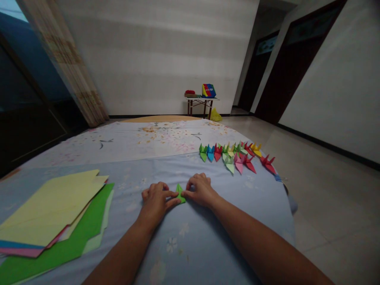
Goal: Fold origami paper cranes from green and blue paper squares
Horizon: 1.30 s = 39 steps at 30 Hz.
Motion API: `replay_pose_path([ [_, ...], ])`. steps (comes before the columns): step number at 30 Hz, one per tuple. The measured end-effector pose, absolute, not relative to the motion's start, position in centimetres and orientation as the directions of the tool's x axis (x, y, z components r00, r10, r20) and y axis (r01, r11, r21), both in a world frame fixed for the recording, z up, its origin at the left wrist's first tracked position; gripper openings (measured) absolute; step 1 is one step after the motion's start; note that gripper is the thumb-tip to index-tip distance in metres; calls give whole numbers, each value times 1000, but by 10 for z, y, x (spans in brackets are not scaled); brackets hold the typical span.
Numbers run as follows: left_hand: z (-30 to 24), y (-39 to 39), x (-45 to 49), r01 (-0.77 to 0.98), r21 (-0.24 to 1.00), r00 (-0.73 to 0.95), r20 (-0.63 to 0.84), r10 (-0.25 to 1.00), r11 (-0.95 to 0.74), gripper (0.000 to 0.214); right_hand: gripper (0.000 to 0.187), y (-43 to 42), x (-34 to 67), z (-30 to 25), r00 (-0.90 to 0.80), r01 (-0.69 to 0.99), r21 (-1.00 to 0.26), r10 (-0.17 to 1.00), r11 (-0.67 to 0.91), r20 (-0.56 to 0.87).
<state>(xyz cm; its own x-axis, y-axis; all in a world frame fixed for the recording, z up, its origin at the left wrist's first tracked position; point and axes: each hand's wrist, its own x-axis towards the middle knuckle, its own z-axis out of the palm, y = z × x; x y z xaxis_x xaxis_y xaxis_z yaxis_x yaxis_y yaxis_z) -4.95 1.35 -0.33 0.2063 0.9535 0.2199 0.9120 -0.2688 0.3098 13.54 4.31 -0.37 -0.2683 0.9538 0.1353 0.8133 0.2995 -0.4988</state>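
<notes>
A small folded green paper piece lies on the pale blue flowered sheet in front of me. My left hand rests on the sheet with its index finger and thumb pressed on the paper's left side. My right hand is curled, its fingertips pinching the paper's right edge. Both hands touch the same piece. Further back on the right stands a row of several finished folded paper cranes in green, blue, red, yellow and pink.
A stack of large coloured paper sheets, yellow on top over green, pink and blue, lies at the left. The bed's right edge drops to a tiled floor. A small table with a colourful box stands by the far wall.
</notes>
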Motion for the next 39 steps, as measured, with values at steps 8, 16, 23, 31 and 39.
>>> replay_pose_path([
  [8, -5, 13, -51, 901, 315, 224, 245, 943, -296, 22, 22, 42, 133, -4, -302, 829, -454, 945, 325, 125],
  [16, 1, 11, -49, 918, 266, 239, 223, 945, -295, 27, 20, 36, 135, -6, -460, 767, -354, 843, 535, 278],
  [23, 1, 12, -51, 926, 278, 214, 170, 962, -255, 25, 21, 39, 137, -4, -413, 803, -382, 889, 457, 195],
  [31, 1, 12, -53, 919, 300, 217, 154, 964, -255, 26, 20, 36, 135, -3, -366, 783, -474, 914, 403, 173],
  [39, -1, 10, -46, 927, 318, 142, 197, 970, -200, 22, 24, 35, 130, -6, -315, 782, -496, 926, 377, 207],
])
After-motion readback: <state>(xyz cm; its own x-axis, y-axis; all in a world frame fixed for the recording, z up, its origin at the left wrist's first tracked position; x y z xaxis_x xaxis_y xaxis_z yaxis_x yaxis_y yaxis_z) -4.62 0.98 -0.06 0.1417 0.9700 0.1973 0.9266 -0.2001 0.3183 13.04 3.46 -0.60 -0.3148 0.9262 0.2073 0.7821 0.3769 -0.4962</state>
